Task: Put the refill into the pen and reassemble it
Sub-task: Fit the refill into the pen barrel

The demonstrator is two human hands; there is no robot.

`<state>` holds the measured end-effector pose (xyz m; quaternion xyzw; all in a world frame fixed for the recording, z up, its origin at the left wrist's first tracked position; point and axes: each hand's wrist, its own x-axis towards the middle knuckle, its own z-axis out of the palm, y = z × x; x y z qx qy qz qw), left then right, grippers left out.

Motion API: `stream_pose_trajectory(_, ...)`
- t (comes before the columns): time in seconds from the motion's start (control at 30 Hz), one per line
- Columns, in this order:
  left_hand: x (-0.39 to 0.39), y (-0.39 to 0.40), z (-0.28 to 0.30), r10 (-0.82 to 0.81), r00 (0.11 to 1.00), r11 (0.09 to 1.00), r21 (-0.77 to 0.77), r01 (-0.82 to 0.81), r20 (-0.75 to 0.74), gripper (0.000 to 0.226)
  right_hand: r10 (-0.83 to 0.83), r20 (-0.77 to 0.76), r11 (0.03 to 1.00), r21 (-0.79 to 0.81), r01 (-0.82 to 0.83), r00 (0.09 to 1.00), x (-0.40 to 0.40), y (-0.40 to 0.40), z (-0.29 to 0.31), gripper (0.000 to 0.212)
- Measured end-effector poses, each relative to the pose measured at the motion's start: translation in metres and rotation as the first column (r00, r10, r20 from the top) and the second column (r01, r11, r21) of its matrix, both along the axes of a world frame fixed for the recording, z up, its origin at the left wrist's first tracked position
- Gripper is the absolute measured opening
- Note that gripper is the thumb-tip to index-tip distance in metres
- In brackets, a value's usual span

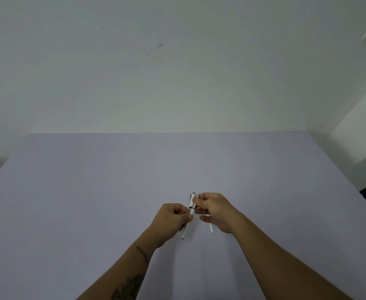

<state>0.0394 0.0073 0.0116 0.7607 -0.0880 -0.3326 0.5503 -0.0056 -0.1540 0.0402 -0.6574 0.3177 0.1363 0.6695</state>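
Refill, a thin white plastic tube (211,228) pinched in the right hand (215,211), could miss the slim white pen barrel (191,213) gripped by the left hand (172,219) if tilted.

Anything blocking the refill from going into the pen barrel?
Nothing visible. The left hand holds the pen barrel, the right hand holds the refill just beside it. Barrel opening too small to judge.

Lavender table (91,191) — pale bare wall (177,72)
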Motion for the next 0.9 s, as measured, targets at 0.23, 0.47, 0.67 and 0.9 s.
stream_pose_trajectory(0.23, -0.0024, 0.0027, -0.0010, -0.003, 0.999, 1.000, -0.025, 0.002, -0.036, 0.011, 0.001, -0.013, 1.000, 0.029, 0.000, 1.000, -0.0024, 0.0003, -0.0006, 0.019)
stream_pose_trajectory(0.47, -0.0013, 0.0025, -0.0021, 0.006, 0.999, 0.999, -0.037, -0.008, -0.047, 0.010, -0.009, -0.013, 1.000, -0.005, 0.009, 1.000, -0.0017, 0.0018, -0.0009, 0.016)
stream_pose_trajectory(0.67, -0.0010, 0.0036, -0.0019, -0.011, 0.996, 0.999, -0.045, 0.007, -0.089, 0.012, -0.025, -0.031, 0.997, 0.071, 0.027, 0.999, -0.0036, 0.0022, 0.0015, 0.023)
stream_pose_trajectory(0.9, -0.0035, 0.0045, -0.0033, 0.005, 0.994, 0.999, -0.051, -0.011, -0.107, 0.014, 0.005, -0.041, 1.000, 0.000, -0.005, 0.999, -0.0065, 0.0040, -0.0036, 0.014)
